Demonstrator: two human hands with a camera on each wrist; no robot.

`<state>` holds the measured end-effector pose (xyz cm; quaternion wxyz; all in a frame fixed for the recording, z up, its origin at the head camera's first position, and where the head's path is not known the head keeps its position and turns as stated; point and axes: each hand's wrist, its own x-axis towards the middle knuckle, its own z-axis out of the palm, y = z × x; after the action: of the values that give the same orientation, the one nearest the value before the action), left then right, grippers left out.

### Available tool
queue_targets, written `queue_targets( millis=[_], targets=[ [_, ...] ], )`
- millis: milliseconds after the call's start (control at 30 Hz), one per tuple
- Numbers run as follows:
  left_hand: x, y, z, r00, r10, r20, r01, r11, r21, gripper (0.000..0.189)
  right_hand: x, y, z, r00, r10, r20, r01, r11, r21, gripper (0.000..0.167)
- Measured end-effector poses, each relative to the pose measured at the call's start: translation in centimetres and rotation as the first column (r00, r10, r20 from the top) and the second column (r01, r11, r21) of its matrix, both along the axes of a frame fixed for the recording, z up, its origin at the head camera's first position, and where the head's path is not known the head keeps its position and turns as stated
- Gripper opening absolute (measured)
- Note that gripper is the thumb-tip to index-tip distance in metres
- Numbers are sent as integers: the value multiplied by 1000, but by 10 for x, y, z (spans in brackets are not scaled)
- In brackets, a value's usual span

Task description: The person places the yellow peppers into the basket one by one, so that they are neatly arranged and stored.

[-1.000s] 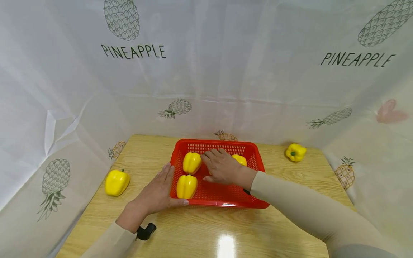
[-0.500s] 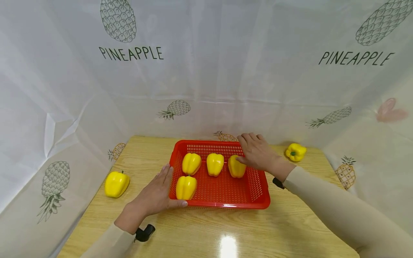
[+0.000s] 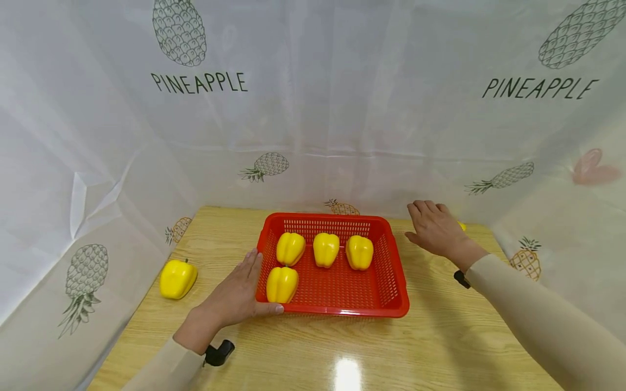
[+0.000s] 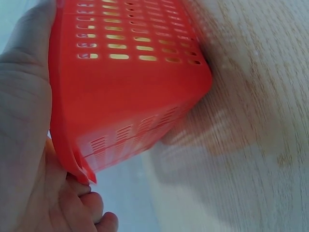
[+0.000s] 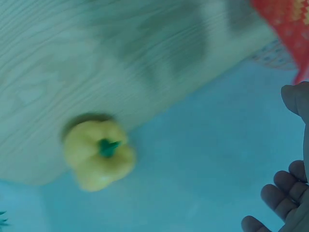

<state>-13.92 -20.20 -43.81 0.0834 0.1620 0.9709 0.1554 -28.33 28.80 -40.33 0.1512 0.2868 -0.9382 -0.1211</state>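
My left hand [image 3: 230, 296] rests on the near left corner of a red plastic basket [image 3: 342, 311]. Its thumb lies along the front rim and its fingers run along the left rim; in the left wrist view this hand meets the basket [image 4: 130, 87] from outside. Several yellow bell peppers sit inside, one of them at the right [image 3: 359, 252]. Right of the basket, my right hand [image 3: 437, 231] is above the table, fingers loosely extended and holding nothing. Behind it a yellow bell pepper [image 3: 462, 226] is mostly hidden; the right wrist view shows this pepper [image 5: 99, 154] with its green stem, apart from the fingers.
Another yellow bell pepper [image 3: 178, 278] stands on the wooden table [image 3: 288, 353] near its left edge. White sheeting [image 3: 313, 108] printed with pineapples surrounds the table at the back and sides.
My right hand has left the peppers in the basket and moved right, past the rim, now covering most of the far right pepper. My left hand and the basket stay in place.
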Motion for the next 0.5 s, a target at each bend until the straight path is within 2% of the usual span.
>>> queue_targets(
  millis=[133, 367, 500],
  targets=[
    [0, -1, 0, 1000, 2, 7, -2, 1000, 4, 137, -6, 25, -7, 999, -25, 22, 24, 999, 21, 75],
    [0, -1, -1, 1000, 5, 4, -5, 1000, 11, 136, -15, 64, -15, 985, -118, 124, 113, 992, 49, 71],
    [0, -1, -1, 1000, 2, -1, -2, 1000, 3, 137, -17, 79, -21, 985, -127, 113, 117, 989, 94, 64]
  ],
)
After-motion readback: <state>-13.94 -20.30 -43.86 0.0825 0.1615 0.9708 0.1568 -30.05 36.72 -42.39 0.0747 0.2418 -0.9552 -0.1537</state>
